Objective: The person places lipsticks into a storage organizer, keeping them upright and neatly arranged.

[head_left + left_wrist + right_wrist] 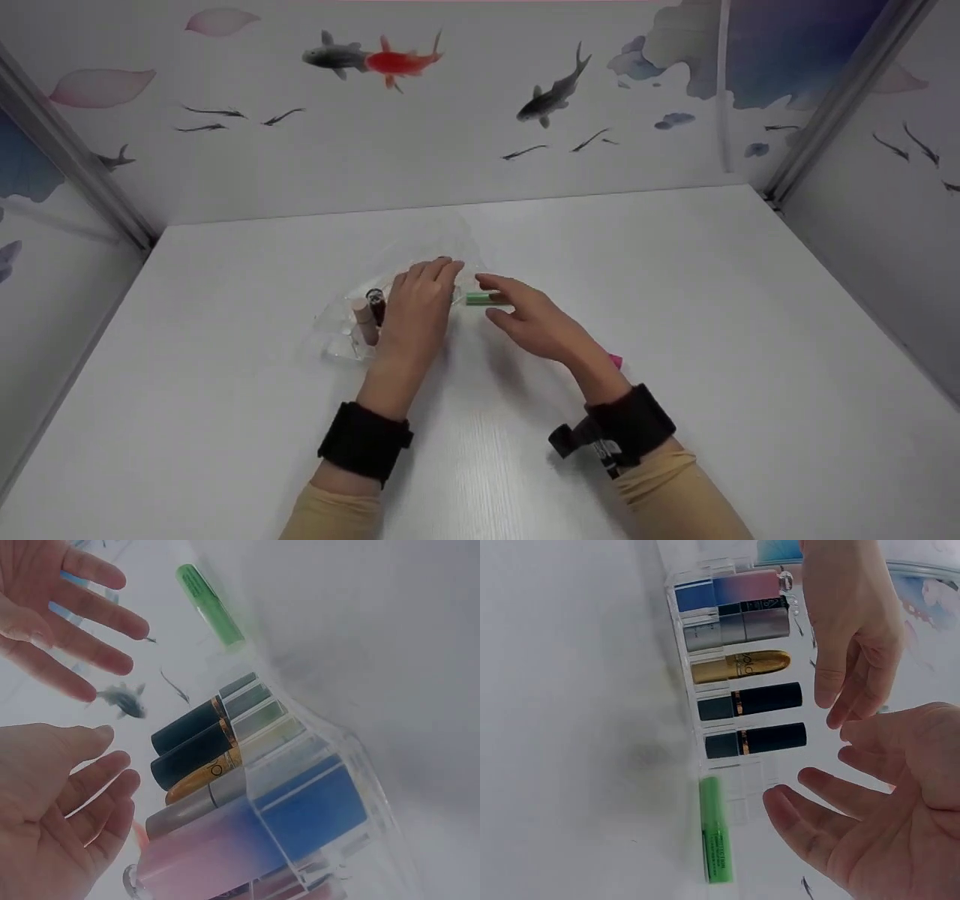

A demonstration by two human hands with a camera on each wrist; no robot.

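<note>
Several cosmetic tubes stand in a row in a clear plastic organizer [341, 345]. Among them are two black lipstick tubes [776, 699] with gold bands, a gold bullet-shaped tube [761, 662], a silver-grey tube [765, 626] and a pink-and-blue tube [202, 847]. My left hand [420, 307] is over the organizer, its fingers loosely bent and holding nothing; it hides part of the row in the head view. A green tube [716, 832] lies on its side near the organizer's right end. Beside that tube my right hand [536, 319] hovers with spread fingers and nothing in its grasp.
A pink item [616, 361] shows partly behind the right wrist. Thin transparent plastic [442, 234] spreads behind the organizer. The white table [750, 300] is bounded by a back panel [465, 142] with painted fish and by side panels.
</note>
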